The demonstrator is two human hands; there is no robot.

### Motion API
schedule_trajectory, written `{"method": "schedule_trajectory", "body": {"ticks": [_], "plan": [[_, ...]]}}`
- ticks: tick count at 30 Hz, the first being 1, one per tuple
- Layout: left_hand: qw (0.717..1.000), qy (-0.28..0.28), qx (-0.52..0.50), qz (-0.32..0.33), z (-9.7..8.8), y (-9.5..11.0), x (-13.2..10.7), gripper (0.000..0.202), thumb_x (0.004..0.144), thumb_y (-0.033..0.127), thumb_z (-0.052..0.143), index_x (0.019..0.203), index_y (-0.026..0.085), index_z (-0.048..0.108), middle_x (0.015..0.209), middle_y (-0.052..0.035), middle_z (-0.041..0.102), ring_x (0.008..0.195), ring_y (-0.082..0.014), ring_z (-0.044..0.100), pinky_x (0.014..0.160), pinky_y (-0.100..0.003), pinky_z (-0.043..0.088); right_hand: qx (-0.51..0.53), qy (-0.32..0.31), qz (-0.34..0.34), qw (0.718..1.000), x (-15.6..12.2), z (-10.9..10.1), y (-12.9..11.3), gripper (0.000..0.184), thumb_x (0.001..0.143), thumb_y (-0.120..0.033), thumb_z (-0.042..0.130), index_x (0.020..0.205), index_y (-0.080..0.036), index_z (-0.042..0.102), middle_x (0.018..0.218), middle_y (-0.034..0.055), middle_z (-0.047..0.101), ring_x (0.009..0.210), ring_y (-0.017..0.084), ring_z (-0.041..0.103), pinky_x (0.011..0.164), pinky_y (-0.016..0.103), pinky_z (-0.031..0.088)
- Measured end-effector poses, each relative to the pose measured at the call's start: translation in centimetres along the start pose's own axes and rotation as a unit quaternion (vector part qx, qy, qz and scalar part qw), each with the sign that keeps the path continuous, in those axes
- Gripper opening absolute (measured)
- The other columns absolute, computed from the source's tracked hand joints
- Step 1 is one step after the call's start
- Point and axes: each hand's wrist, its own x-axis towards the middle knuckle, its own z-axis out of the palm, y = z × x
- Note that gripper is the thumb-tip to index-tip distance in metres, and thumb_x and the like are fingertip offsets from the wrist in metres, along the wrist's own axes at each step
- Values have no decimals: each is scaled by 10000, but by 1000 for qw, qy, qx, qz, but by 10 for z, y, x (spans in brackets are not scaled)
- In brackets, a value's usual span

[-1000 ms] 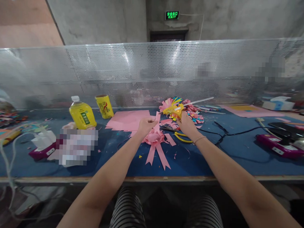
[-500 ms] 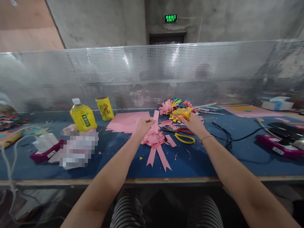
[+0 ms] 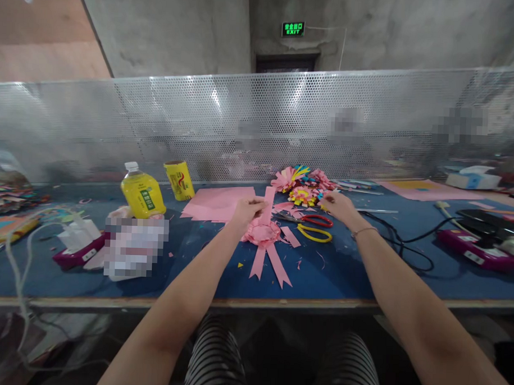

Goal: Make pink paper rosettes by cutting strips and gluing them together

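My left hand [image 3: 244, 209] is closed, pinching an upright pink paper strip [image 3: 268, 202] above a pink paper rosette [image 3: 262, 232] with two ribbon tails [image 3: 271, 263] on the blue table [image 3: 330, 279]. My right hand [image 3: 339, 207] is curled low over the table to the right. A bit of the yellow glue gun [image 3: 324, 206] shows at its fingers, and the pale glue stick [image 3: 380, 211] pokes out behind the hand. Yellow-handled scissors [image 3: 315, 233] and red-handled scissors [image 3: 317, 220] lie between my hands.
Pink paper sheets [image 3: 218, 202], a yellow drink bottle [image 3: 142, 192] and a yellow can [image 3: 179, 180] stand to the left. Colourful paper flowers [image 3: 301, 185] lie at the back. A black cable [image 3: 411, 240], purple devices [image 3: 470, 247] [image 3: 75, 251] and a perforated metal screen [image 3: 259, 125] border the area.
My right hand has carried the glue gun away from the pink strip, to the right and down to the table. My left hand keeps its hold on the strip.
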Motion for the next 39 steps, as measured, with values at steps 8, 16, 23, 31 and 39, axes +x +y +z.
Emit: {"method": "schedule_trajectory", "body": {"ticks": [8,16,23,31,39], "plan": [[998,-58,8,-20,19,-3,-12,289,434,297,728,587,123,556,510,30,529,477,-58,471,533,-227,407,479,-82,-168,858,-22,39,-75,300,657,-429,560,750,-153,633,677,-1,595,682,138,525,629,252,414],[936,-101,329,76,-5,3,-2,261,536,352,653,687,139,638,750,-73,639,708,-166,567,678,-271,411,549,-48,-77,831,-17,41,-67,280,620,-426,600,622,-149,559,540,-39,463,498,68,385,483,203,328],[895,-144,415,-79,-47,-3,19,420,310,258,730,703,167,615,814,-74,642,765,-206,565,649,-243,400,534,12,-26,845,0,42,-39,259,579,-409,620,625,-161,562,525,-42,444,461,69,365,439,208,284],[892,-220,392,-52,-49,-17,24,154,372,149,645,464,152,521,423,63,414,446,-93,387,470,-219,295,482,37,-30,875,6,42,-28,248,593,-407,587,646,-165,594,628,-1,557,555,108,463,498,222,346],[941,-169,290,-55,-42,6,12,172,461,156,643,602,131,548,555,34,492,511,-74,425,486,-205,317,493,0,-31,869,5,43,-27,230,597,-394,584,600,-167,547,601,3,536,574,114,484,503,222,372]]}}
